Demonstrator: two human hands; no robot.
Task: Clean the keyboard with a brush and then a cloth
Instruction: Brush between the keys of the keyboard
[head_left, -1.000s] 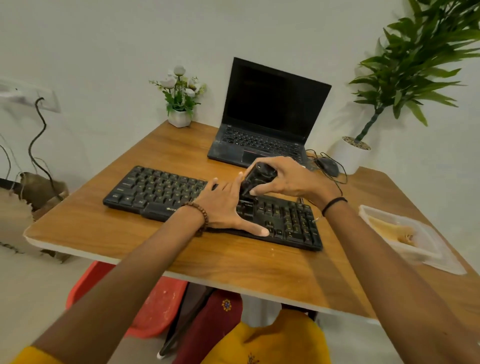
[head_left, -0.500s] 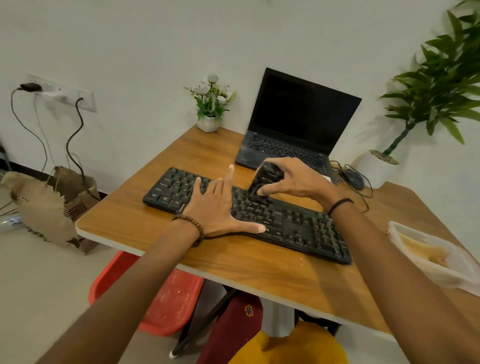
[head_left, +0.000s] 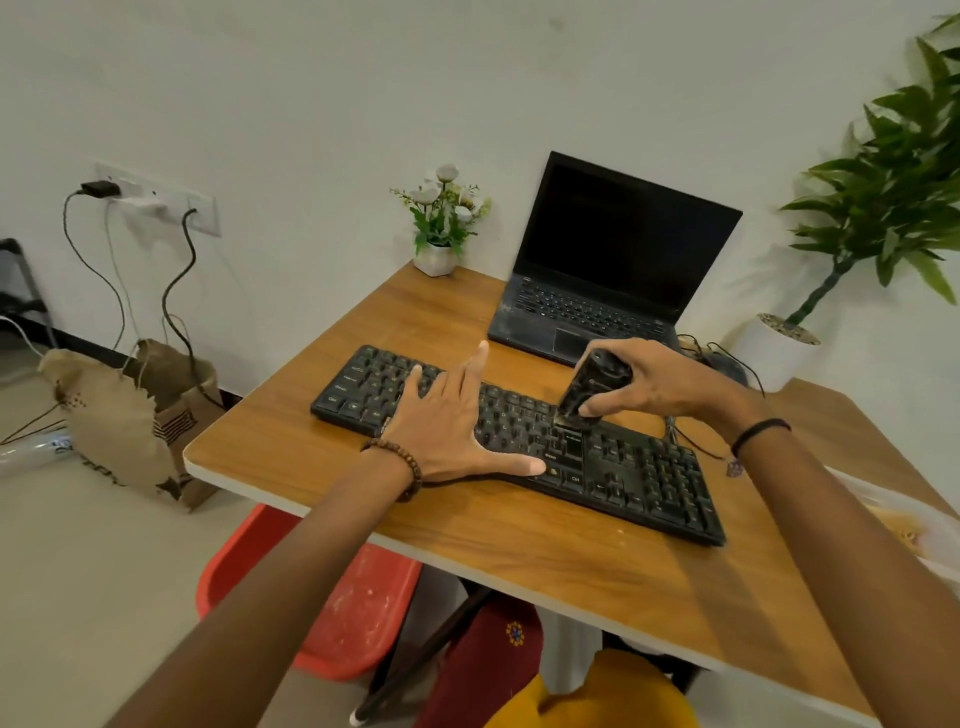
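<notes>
A black keyboard (head_left: 639, 473) lies slantwise on the wooden desk (head_left: 545, 566). My left hand (head_left: 447, 423) rests flat on its left half, fingers spread and straight, thumb along the front edge. My right hand (head_left: 654, 387) grips a short black brush (head_left: 589, 392), tilted, with its bristle end touching the keys near the keyboard's middle. A translucent tray (head_left: 914, 519) at the desk's right edge holds something yellowish that may be the cloth; I cannot tell.
An open black laptop (head_left: 608, 260) stands behind the keyboard, with a mouse (head_left: 727, 366) and tangled cable to its right. A small white flower pot (head_left: 441, 234) sits at the back corner, a tall green plant (head_left: 883, 208) at far right. A red stool (head_left: 332, 608) is under the desk.
The camera has swung left, shifting everything rightward in view. My right hand has moved the brush to the right along the keys. My left hand stays flat on the keyboard.
</notes>
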